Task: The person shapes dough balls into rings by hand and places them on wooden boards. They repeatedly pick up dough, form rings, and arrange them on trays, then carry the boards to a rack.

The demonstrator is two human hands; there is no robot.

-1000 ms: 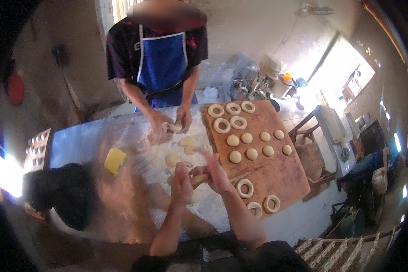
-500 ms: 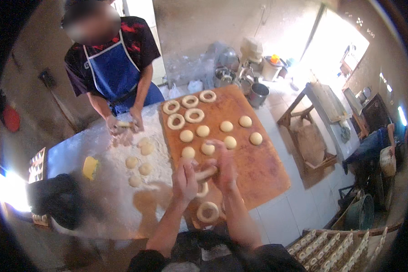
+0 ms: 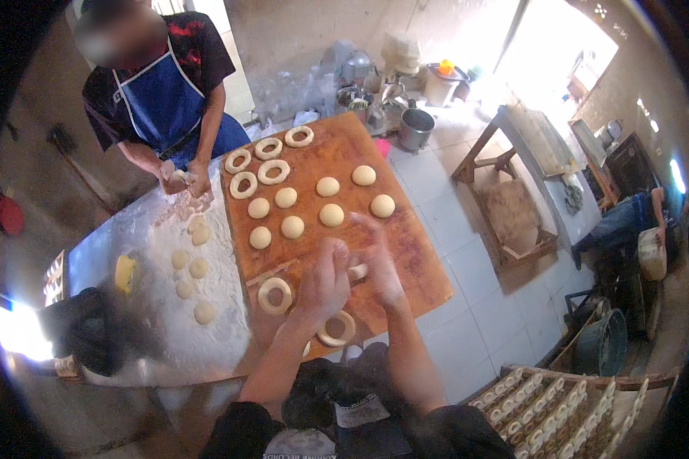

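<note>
Over the near part of the brown board, a pale piece of dough [image 3: 357, 271] sits between my two hands. My left hand [image 3: 325, 281] is closed, fingers curled at the dough's left end. My right hand [image 3: 377, 264] is smeared by motion against its right side, fingers partly stretched away from me; its grip is unclear. Just left of my left hand lies a dough ring [image 3: 275, 296]. Another ring [image 3: 337, 329] rests below my hands, between my forearms. Beyond my hands are several round dough balls [image 3: 331, 215], with several dough rings [image 3: 273, 172] at the far left of the board.
The board [image 3: 421, 283] lies beside a floured metal table [image 3: 153, 329] holding more dough balls [image 3: 198, 267] and a yellow item [image 3: 125, 273]. Across it, a co-worker in a blue apron [image 3: 164, 103] handles dough. Racked dough rings [image 3: 543, 428] stand at lower right; a pot [image 3: 416, 128] is behind.
My view has shifted, so the board appears farther left and higher. My hands still have the dough between them, with my right hand blurred. The co-worker's hands have come closer together.
</note>
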